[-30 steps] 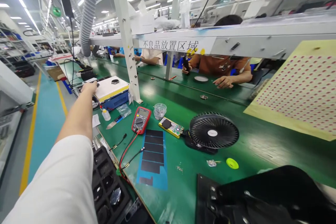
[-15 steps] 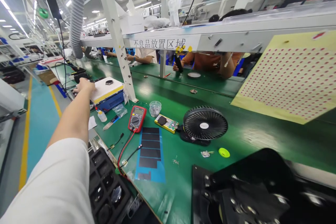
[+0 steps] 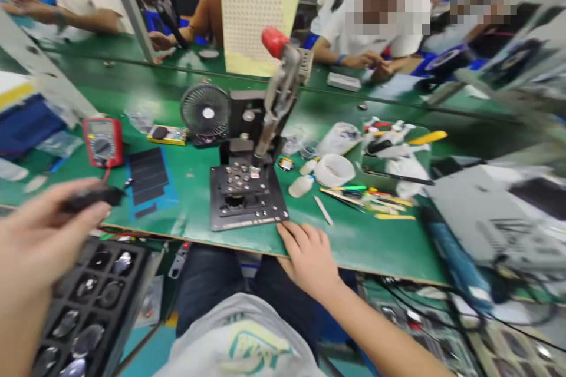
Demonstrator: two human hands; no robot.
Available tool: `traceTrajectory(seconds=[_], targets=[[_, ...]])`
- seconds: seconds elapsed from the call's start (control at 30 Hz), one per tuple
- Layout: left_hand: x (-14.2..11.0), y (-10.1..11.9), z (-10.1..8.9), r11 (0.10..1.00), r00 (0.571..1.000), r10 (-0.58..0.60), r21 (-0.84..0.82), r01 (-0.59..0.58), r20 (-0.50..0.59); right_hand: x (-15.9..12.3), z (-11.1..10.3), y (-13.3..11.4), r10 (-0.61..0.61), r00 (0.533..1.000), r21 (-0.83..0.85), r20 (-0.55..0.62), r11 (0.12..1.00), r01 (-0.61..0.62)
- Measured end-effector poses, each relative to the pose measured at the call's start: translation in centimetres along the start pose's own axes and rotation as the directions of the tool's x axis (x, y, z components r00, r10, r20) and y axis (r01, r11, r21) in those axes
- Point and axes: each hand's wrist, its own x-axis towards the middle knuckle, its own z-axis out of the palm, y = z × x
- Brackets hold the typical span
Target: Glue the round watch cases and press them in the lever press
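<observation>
My left hand [image 3: 38, 230] is raised at the lower left, fingers pinched on a small dark object [image 3: 91, 197] that is blurred by motion. My right hand [image 3: 309, 253] rests on the near edge of the green bench [image 3: 362, 241], fingers spread flat, just right of the black base plate of a lever press [image 3: 247, 194]. The press has a red-knobbed handle [image 3: 274, 41] tilted up. A black tray of round parts [image 3: 84, 306] lies below my left hand.
A red multimeter [image 3: 102, 140], a blue mat with black strips [image 3: 148, 179] and a small black fan [image 3: 204, 111] stand left of the press. White cups, bottles and hand tools [image 3: 354, 179] lie to its right. Other people work across the bench.
The view has swung right from the left end of the bench to the press. My left arm has pulled back from the white hot plate and now holds a dark object. My right hand has come into view.
</observation>
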Motion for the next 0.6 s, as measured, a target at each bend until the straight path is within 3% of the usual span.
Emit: traceTrajectory(seconds=[0.07, 0.13, 0.2, 0.27, 0.37, 0.43, 0.53, 0.6], targets=[[-6.6, 3.0, 4.4, 0.979, 0.976, 0.090, -0.197, -0.050, 0.199, 0.2, -0.8, 0.9, 0.053, 0.994, 0.209, -0.092, 0.977, -0.033], [-10.9, 5.8, 8.9, 0.929, 0.909, 0.184, -0.368, -0.036, 0.375, 0.9, -1.4, 2.5, 0.201, 0.956, 0.346, -0.214, 0.931, -0.119], [-13.1, 8.2, 12.8, 0.922, 0.873, 0.186, -0.388, 0.003, 0.450, 2.6, -1.6, 4.5, 0.386, 0.884, 0.370, -0.264, 0.887, -0.277], [-14.1, 9.9, 15.5, 0.932, 0.866, 0.154, -0.361, 0.033, 0.475, 5.1, -1.1, 6.3, 0.513, 0.841, 0.360, -0.171, 0.828, -0.431], [-14.4, 11.5, 17.4, 0.938, 0.824, 0.128, -0.337, 0.081, 0.553, 8.4, 0.1, 7.6, 0.569, 0.822, 0.268, 0.013, 0.790, -0.551], [-14.4, 11.8, 17.8, 0.943, 0.789, 0.117, -0.316, 0.102, 0.603, 9.0, 0.3, 7.3, 0.533, 0.845, 0.257, 0.036, 0.812, -0.523], [-14.2, 11.8, 17.7, 0.952, 0.776, 0.095, -0.284, 0.111, 0.623, 6.9, -0.9, 5.7, 0.471, 0.882, 0.425, -0.013, 0.801, -0.422], [-14.1, 11.7, 17.6, 0.957, 0.773, 0.086, -0.268, 0.111, 0.628, 4.3, -2.0, 4.4, 0.465, 0.885, 0.554, 0.027, 0.730, -0.400]])
